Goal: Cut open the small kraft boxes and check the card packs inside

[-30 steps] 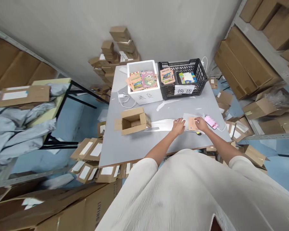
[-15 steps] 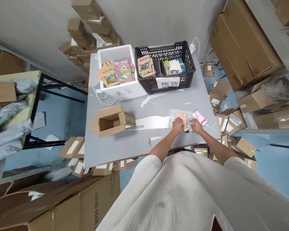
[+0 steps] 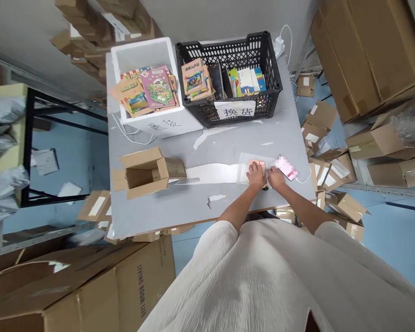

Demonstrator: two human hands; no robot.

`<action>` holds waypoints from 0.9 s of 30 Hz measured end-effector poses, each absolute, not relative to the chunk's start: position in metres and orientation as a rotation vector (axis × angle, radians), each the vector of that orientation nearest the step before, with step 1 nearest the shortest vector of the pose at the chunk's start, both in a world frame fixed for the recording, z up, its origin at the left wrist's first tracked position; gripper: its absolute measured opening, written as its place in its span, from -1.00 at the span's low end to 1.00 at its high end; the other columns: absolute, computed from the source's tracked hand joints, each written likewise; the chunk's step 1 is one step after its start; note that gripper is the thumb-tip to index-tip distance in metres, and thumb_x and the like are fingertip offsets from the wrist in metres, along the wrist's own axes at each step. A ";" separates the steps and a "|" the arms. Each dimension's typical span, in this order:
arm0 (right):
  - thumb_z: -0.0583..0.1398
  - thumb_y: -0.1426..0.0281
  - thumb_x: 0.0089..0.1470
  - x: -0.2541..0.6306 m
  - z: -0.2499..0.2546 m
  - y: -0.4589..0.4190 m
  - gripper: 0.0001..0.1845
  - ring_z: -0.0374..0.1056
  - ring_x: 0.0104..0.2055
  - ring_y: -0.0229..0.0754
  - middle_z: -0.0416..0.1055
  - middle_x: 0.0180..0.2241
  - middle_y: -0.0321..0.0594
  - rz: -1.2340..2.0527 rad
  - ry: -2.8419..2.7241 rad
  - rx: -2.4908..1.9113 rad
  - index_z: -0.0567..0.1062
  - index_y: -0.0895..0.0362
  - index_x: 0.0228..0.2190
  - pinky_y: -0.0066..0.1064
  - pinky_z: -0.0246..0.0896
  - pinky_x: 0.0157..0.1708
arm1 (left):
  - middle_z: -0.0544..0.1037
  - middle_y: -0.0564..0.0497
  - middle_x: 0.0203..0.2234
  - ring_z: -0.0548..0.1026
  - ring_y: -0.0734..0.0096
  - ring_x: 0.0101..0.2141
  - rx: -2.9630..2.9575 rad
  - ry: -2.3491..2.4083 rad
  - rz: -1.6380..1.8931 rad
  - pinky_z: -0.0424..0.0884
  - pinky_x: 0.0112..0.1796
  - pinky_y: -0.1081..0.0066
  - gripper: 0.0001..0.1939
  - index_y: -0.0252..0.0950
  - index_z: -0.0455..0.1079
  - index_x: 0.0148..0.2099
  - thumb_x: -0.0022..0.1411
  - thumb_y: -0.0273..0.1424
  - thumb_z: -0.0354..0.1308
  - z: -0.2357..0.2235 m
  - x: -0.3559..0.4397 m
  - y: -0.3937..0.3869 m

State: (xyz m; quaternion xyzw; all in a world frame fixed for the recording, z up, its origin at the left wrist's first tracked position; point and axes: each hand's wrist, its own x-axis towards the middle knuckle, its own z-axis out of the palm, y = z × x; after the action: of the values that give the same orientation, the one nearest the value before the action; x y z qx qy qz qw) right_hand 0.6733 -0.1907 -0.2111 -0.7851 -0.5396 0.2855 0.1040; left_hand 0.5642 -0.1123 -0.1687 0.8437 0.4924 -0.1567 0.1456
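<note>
My left hand (image 3: 256, 176) lies over a flat peach-coloured thing shaped like a phone or phone case (image 3: 262, 163), its bent fingers pressing it to the table. A clear plastic sheet (image 3: 242, 161) spreads beneath and around it. At its right edge, my right hand (image 3: 275, 178) has its fingers pinched together on what looks like a bit of the clear plastic; the fingertips are partly hidden. A small black and yellow item (image 3: 264, 187) shows under the left hand. Just right of my right hand is a pink phone (image 3: 285, 168), partly blurred, with a white cable.
On the grey table (image 3: 180, 212) stand an open cardboard box (image 3: 143, 186), a white foam box (image 3: 190, 122) and a black crate (image 3: 275, 99), both containing books. Cartons (image 3: 313, 133) crowd the floor at right. A black-framed rack (image 3: 27, 152) is at left.
My right hand has moved left, closing up to the peach thing's edge beside my left hand. The left hand stays on it. The head view has shifted, with the table appearing larger.
</note>
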 end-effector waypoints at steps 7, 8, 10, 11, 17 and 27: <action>0.13 0.49 0.34 0.669 -0.216 -0.183 -0.61 0.32 0.18 0.24 0.41 0.16 0.23 0.832 -1.592 -2.298 0.61 0.13 0.11 0.02 0.26 0.17 | 0.09 -0.31 0.53 0.17 -0.25 0.38 2.417 1.460 -0.417 0.37 0.21 -0.12 -0.35 -0.23 0.30 0.40 0.32 -0.28 0.29 -0.159 0.553 -0.107; 0.15 0.49 0.32 0.669 -0.218 -0.183 -0.60 0.32 0.18 0.24 0.42 0.15 0.24 0.837 -1.581 -2.287 0.61 0.13 0.11 0.04 0.26 0.18 | 0.10 -0.31 0.52 0.18 -0.26 0.38 2.428 1.466 -0.415 0.37 0.20 -0.12 -0.35 -0.23 0.30 0.41 0.32 -0.27 0.29 -0.156 0.548 -0.104; 0.16 0.50 0.30 0.668 -0.220 -0.181 -0.58 0.32 0.19 0.25 0.43 0.13 0.25 0.842 -1.569 -2.275 0.61 0.14 0.12 0.06 0.25 0.19 | 0.14 -0.31 0.50 0.21 -0.24 0.36 2.458 1.473 -0.420 0.37 0.19 -0.10 -0.36 -0.22 0.32 0.40 0.32 -0.27 0.30 -0.150 0.535 -0.096; 0.16 0.51 0.29 0.668 -0.219 -0.181 -0.58 0.32 0.18 0.25 0.43 0.13 0.26 0.845 -1.569 -2.280 0.61 0.16 0.11 0.05 0.26 0.18 | 0.17 -0.31 0.48 0.23 -0.23 0.34 2.475 1.474 -0.425 0.38 0.19 -0.09 -0.37 -0.21 0.33 0.39 0.32 -0.27 0.31 -0.147 0.527 -0.091; 0.08 0.54 0.33 0.670 -0.200 -0.169 -0.63 0.34 0.11 0.24 0.42 0.11 0.27 0.770 -1.602 -2.346 0.61 0.19 0.03 -0.03 0.30 0.08 | 0.23 -0.37 0.44 0.25 -0.23 0.34 2.486 1.610 -0.421 0.38 0.19 -0.10 -0.44 -0.25 0.37 0.35 0.34 -0.35 0.26 -0.135 0.470 -0.060; 0.12 0.45 0.32 0.627 -0.145 -0.127 -0.69 0.45 0.01 0.06 0.49 0.05 0.04 0.656 -1.372 -1.998 0.62 0.12 -0.04 -0.13 0.40 0.13 | 0.45 -0.19 0.33 0.53 0.13 0.18 2.257 1.211 -0.009 0.47 0.19 0.18 -0.43 -0.16 0.27 0.51 0.52 -0.36 0.05 -0.119 0.444 -0.035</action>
State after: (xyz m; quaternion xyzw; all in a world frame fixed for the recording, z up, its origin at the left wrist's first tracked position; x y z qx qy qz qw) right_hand 0.6271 -0.1270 -0.1453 -0.7566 -0.5194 0.2482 0.3101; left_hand 0.4435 -0.0349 -0.1185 0.8443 0.4531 -0.0035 0.2861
